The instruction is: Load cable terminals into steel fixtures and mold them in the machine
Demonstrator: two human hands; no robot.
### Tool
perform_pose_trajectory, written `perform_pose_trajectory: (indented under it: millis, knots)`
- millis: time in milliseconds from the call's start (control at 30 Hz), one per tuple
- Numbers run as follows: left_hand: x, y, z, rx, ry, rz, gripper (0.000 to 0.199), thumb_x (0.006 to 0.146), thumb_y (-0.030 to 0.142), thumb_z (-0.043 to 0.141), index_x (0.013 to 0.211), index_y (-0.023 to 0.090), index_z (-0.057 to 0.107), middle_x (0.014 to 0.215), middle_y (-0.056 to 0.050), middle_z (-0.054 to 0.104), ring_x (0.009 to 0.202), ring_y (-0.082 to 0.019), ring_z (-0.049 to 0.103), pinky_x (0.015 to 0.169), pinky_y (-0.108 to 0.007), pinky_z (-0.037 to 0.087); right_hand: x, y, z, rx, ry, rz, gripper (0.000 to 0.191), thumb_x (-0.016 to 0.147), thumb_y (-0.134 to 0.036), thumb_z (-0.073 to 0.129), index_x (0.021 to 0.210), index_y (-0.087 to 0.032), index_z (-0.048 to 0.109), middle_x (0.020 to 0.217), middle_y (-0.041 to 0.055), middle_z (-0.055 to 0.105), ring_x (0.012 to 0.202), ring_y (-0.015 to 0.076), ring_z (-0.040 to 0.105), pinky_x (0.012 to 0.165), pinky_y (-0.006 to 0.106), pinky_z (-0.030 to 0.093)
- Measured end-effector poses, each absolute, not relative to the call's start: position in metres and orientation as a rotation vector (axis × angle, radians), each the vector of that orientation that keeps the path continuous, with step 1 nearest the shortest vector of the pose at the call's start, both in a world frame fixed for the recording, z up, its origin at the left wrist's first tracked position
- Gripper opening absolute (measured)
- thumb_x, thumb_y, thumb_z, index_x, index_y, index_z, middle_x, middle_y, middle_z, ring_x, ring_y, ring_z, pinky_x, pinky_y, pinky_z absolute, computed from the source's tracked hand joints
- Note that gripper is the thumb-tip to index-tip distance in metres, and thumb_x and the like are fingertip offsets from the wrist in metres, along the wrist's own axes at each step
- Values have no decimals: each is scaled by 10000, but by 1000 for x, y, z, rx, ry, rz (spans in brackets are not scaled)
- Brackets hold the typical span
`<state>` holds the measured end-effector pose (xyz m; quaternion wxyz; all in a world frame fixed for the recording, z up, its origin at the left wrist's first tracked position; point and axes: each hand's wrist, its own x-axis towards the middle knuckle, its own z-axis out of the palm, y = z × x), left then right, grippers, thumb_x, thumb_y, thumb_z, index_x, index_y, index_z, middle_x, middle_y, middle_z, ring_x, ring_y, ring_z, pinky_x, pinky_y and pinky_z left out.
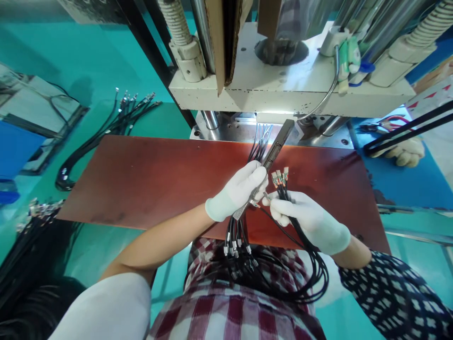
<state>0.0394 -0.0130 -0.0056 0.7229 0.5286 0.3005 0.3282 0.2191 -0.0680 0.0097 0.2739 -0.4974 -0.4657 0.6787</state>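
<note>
My left hand (pixel 240 188), in a white glove, is closed around a long grey metal bar (pixel 279 144) that slants up to the right. Beside the bar, thin bluish wires (pixel 262 137) fan out from black cables toward the machine. My right hand (pixel 306 215), also gloved, grips a bundle of black cables (pixel 300 231) whose tips carry small pale connectors (pixel 280 175). Its thumb and forefinger meet near a single cable end at the bar's lower part. Several black cables with metal ferrules (pixel 235 248) hang below the left hand onto my lap.
A reddish-brown board (pixel 159 182) lies in front of me. Beyond it stands a white press-like machine (pixel 247 99) with metal posts. More black cables (pixel 102 130) lie at left, above another cable pile (pixel 38 226). A light work glove (pixel 405 151) and pliers (pixel 384 123) rest at right.
</note>
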Motion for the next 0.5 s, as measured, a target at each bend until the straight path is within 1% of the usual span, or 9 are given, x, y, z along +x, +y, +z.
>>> perform_pose_trajectory:
  millis: [67,100,167,267,333,400,500]
  knots:
    - [39,-13,-5,1167,665,712,390,974,546,455,827,189,400,718,39,462,533,-62,462,484,-199,382,218,-66,4,-1270,-1157,1931,462,917,-535,551,623,-181,519,554,-8,459,543,106,397,576,286,342]
    - [39,-14,-5,1173,661,715,395,973,549,456,822,188,403,712,38,462,530,-60,444,482,-198,377,216,-65,3,-1257,-1118,1966,471,909,-556,559,629,-179,522,548,-14,448,526,99,375,544,279,321]
    - [39,-15,-4,1190,654,722,399,981,546,436,812,186,411,677,37,463,535,-69,431,493,-205,375,210,-64,5,-1303,-1098,1913,406,867,-519,629,665,-173,562,572,-11,490,543,99,412,538,265,335]
    - [39,-17,-4,1196,657,727,391,1005,525,386,815,186,431,638,32,470,538,-85,444,514,-223,377,198,-63,12,-1451,-1176,1627,272,818,-399,687,690,-169,615,638,9,588,614,119,502,604,261,409]
    - [39,-18,-4,1193,682,747,384,1006,516,393,809,190,435,641,31,473,546,-92,457,527,-233,385,191,-64,15,-1482,-1191,1523,229,809,-361,679,694,-171,623,633,3,596,596,115,492,593,260,407]
    - [40,-19,-4,1206,728,788,386,993,516,433,784,191,431,655,31,466,575,-96,469,557,-239,405,186,-65,17,-1483,-1190,1491,195,798,-335,675,704,-171,625,622,-7,589,571,108,466,563,257,383]
    - [43,-22,-5,1234,798,843,397,986,516,452,757,195,418,679,28,448,626,-102,461,616,-246,427,182,-66,17,-1497,-1207,1450,188,800,-320,648,688,-181,588,599,-20,554,554,105,436,541,253,362]
